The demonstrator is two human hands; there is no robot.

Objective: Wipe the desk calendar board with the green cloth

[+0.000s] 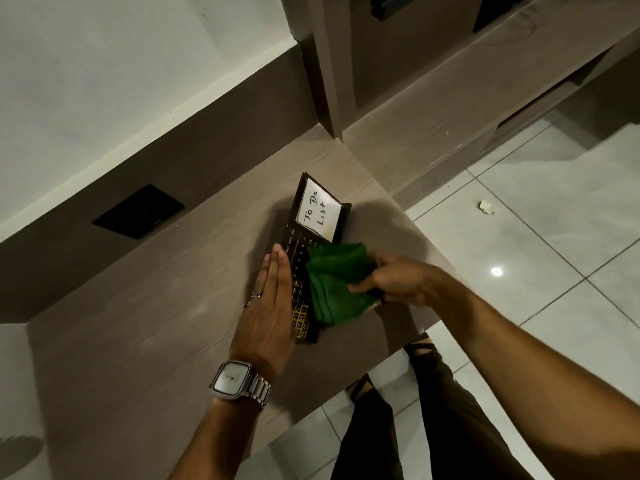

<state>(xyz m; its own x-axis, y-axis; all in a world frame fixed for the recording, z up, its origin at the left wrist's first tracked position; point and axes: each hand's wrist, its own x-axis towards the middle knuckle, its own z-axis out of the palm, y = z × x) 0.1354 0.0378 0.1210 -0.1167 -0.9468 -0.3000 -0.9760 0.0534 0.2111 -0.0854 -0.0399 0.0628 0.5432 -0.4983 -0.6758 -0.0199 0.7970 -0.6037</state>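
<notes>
A dark desk calendar board [297, 252] lies on the brown desk, with a white "To Do List" panel at its far end and rows of dates along its length. My left hand [268, 306] rests flat with straight fingers along the board's left edge, wearing a ring and a wristwatch. My right hand [394, 280] grips a folded green cloth [334, 280] pressed on the right half of the board. The cloth hides the board's right side.
The brown wooden desk [156, 341] runs to a wall with a black socket plate [138, 211] at the left. A vertical panel [329, 81] stands behind the board. The desk's edge drops to a tiled floor [554, 237] at the right, where my legs show below.
</notes>
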